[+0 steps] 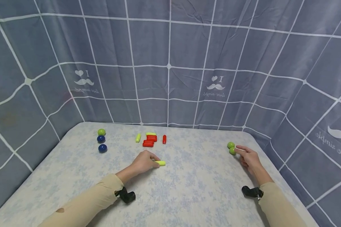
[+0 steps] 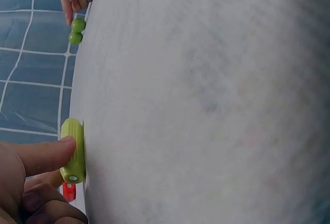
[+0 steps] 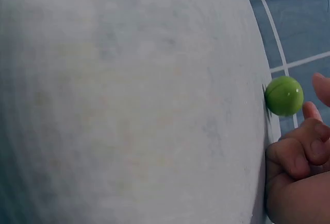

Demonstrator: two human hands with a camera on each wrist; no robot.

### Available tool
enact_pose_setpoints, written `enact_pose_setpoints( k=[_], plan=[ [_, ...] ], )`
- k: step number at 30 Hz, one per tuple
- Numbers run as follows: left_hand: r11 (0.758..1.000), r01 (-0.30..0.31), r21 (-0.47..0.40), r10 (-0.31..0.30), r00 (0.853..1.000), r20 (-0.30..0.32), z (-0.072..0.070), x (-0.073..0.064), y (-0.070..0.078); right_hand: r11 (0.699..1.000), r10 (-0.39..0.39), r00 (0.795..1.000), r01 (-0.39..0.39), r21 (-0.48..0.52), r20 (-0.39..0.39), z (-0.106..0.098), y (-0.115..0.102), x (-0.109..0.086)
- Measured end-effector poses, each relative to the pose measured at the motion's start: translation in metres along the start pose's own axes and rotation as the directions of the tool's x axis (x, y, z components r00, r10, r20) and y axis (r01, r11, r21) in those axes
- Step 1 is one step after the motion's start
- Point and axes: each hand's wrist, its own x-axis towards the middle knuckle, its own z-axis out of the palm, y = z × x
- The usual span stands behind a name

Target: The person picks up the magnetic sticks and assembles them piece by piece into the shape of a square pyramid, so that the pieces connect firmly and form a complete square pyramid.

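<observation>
My left hand point(image 1: 145, 162) pinches a yellow-green, ribbed, barrel-shaped piece point(image 2: 76, 151) between thumb and fingers, low over the table's middle. A pale hole or spot marks the end of that piece. On the right side of the table, my right hand point(image 1: 249, 160) is beside two green balls point(image 1: 231, 145) that sit close together. Its index finger reaches to the nearer green ball point(image 1: 232, 151), while other fingers are curled under. Whether that fingertip touches the ball I cannot tell. One green ball point(image 3: 284, 96) shows beyond the fingers in the right wrist view.
Behind the left hand lie several red pieces point(image 1: 148, 143), a lone red piece point(image 1: 164, 139) and two yellow-green pieces point(image 1: 138, 137). At the left stand a green ball point(image 1: 101, 132) and two dark blue balls point(image 1: 102, 148). A grey-blue curtain point(image 1: 150, 82) surrounds the patterned table point(image 1: 193, 189).
</observation>
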Motion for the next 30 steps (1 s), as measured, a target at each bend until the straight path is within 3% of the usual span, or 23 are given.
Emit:
enact_pose_setpoints(
  k=[7, 30],
  plan=[
    [1.0, -0.013, -0.015, 0.013, 1.0, -0.005, 0.001, 0.0, -0.001, 0.999, 0.012, 1.0, -0.011, -0.033, 0.024, -0.002, 0.001, 0.005],
    [1.0, -0.009, -0.02, 0.008, 1.0, -0.008, 0.002, 0.0, -0.002, 0.976, 0.008, 1.0, -0.013, -0.216, -0.024, 0.008, 0.0, 0.007]
  ],
)
